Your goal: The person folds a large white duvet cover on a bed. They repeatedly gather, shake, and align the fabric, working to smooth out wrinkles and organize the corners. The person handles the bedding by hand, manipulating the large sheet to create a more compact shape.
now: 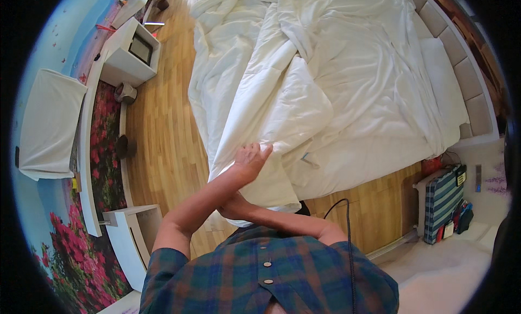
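Note:
A white duvet lies rumpled over the bed, its near end hanging over the side in front of me. My left hand is on that near end, fingers curled into the fabric and thumb at their right. Crossing beneath my left forearm, my right hand rests low against the hanging part of the duvet. Its fingers are hidden behind the left forearm and the cloth. Under the duvet, the white sheet shows along the bed's near side, with a small pale strip on it.
A padded headboard and white pillow are at the right. Near them a nightstand carries a striped blue box. Wooden floor runs along the left, beside a white cabinet and waste bin. A black cable hangs before me.

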Tool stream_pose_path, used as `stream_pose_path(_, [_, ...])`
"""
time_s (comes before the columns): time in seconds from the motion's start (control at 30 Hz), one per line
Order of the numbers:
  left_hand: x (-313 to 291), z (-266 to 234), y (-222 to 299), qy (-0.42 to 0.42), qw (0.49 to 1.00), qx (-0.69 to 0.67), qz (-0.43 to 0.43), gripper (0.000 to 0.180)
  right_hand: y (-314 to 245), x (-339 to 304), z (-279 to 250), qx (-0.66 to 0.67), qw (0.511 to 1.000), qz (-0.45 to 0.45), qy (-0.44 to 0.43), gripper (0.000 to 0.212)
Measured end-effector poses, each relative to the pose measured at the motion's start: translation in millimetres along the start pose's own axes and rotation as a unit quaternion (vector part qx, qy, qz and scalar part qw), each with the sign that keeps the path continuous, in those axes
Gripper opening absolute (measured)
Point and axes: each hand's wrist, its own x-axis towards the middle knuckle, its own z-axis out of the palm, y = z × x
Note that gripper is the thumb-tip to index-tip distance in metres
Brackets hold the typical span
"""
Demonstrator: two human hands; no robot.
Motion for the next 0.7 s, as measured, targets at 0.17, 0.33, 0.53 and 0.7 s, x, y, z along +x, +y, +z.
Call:
stream_pose_path(0.17, [23, 13, -68, 0.318, 0.914, -0.248, -0.044, 0.028, 45, -14, -20, 0.086, 0.988, 0.035, -0.127, 0.027])
stream_pose_path(0.33, [-34, -59, -92, 0.304, 0.828, -0.468, -0.047, 0.021, 95, -30, -83, 0.410, 0.852, 0.301, 0.120, 0.029])
stream_pose_path(0.53, [-89, -71, -69, 0.287, 0.761, -0.579, -0.051, 0.027, 109, -2, -164, 0.569, 0.717, 0.247, 0.318, 0.053])
stream_pose_path(0.7, [-102, -62, -63, 0.274, 0.745, -0.608, -0.018, 0.029, 126, 31, -199, 0.609, 0.648, 0.169, 0.425, 0.052])
